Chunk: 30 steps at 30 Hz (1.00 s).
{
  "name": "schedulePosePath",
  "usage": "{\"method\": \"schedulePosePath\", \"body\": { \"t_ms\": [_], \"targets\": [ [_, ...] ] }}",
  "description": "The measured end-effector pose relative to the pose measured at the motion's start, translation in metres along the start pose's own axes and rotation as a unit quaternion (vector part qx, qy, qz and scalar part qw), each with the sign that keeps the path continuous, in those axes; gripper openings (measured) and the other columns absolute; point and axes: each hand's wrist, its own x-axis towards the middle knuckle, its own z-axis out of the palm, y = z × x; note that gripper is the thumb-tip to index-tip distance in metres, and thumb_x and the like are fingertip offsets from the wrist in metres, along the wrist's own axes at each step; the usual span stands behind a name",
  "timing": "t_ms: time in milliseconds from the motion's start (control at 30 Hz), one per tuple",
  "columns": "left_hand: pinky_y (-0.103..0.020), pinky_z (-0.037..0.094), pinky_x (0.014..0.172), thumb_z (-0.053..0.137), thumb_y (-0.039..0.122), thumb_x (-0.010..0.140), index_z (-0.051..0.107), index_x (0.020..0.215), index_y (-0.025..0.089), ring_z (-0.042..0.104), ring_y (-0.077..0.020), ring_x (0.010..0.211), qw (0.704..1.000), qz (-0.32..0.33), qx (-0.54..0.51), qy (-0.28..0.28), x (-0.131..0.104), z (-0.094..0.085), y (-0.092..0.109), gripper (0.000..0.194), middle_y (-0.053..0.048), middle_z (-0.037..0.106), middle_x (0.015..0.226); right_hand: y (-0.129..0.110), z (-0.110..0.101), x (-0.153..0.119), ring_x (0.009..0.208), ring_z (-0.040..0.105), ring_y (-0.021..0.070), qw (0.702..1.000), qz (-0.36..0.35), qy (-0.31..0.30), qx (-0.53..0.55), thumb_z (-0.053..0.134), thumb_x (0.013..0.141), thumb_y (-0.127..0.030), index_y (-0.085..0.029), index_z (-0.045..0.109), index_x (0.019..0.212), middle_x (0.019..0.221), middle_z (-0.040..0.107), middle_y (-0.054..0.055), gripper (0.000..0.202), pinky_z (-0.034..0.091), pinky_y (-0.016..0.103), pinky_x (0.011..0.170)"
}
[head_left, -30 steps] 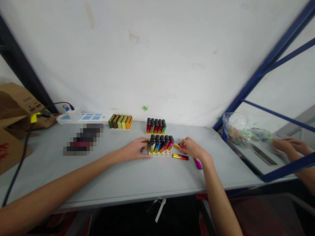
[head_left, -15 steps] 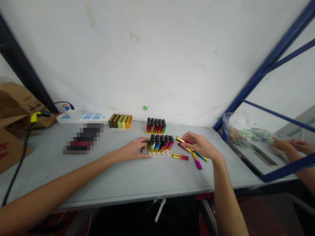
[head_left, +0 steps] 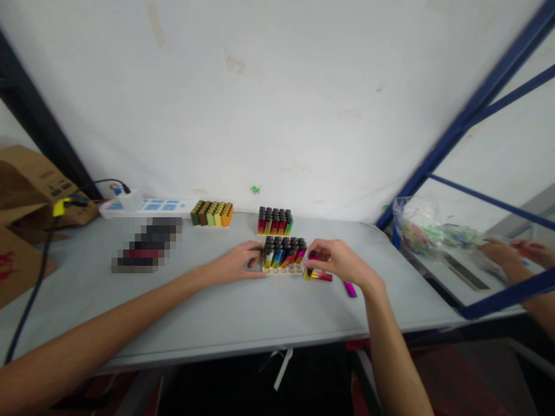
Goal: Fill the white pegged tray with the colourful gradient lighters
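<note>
Pinching a lighter (head_left: pixel 311 266) upright between closed fingers, the right hand (head_left: pixel 333 257) arches over the table (head_left: pixel 243 315), wrist bent.

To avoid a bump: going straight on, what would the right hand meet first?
The right hand, pointing left, would probably meet the magenta lighter at the right end of the front rack; depth is unclear.

A dark object (head_left: pixel 151 242) unrecognisable under pixelation on your left, a held lighter (head_left: pixel 309 270) partly behind your right hand (head_left: pixel 338 259).
</note>
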Motion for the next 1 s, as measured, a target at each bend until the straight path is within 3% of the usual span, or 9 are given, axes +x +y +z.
{"method": "schedulePosePath", "body": {
  "t_ms": [367, 700, 1000],
  "targets": [
    [-0.036, 0.049, 0.101, 0.072, 0.051, 0.086, 0.054, 0.068, 0.020, 0.060, -0.0271, 0.117, 1.000, 0.000, -0.007, 0.008, 0.000, -0.001, 0.002, 0.040, -0.010, 0.065, 0.124, 0.006, 0.006, 0.005, 0.075, 0.064, 0.0162, 0.998, -0.039, 0.018, -0.048, 0.073, 0.091, -0.035, -0.021, 0.070, 0.099, 0.086, 0.071, 0.002, 0.017, 0.047, 0.026, 0.067],
    [-0.036, 0.049, 0.101, 0.071, 0.051, 0.087, 0.054, 0.069, 0.020, 0.060, -0.0267, 0.118, 1.000, 0.000, -0.005, 0.004, -0.001, -0.001, 0.002, 0.040, -0.010, 0.064, 0.124, 0.013, 0.018, 0.015, 0.067, 0.069, 0.0165, 0.998, 0.004, 0.065, -0.015, 0.072, 0.091, -0.040, -0.021, 0.066, 0.094, 0.078, 0.074, 0.002, 0.020, 0.048, 0.024, 0.061],
    [-0.039, 0.049, 0.098, 0.071, 0.051, 0.086, 0.056, 0.069, 0.020, 0.061, -0.0286, 0.115, 1.000, 0.011, -0.007, 0.010, 0.001, -0.001, 0.002, 0.039, -0.012, 0.066, 0.121, 0.011, 0.034, 0.022, 0.067, 0.070, 0.0160, 0.997, -0.017, 0.074, -0.026, 0.072, 0.092, -0.038, -0.020, 0.065, 0.096, 0.077, 0.074, 0.003, 0.019, 0.051, 0.024, 0.063]
  ]
}}
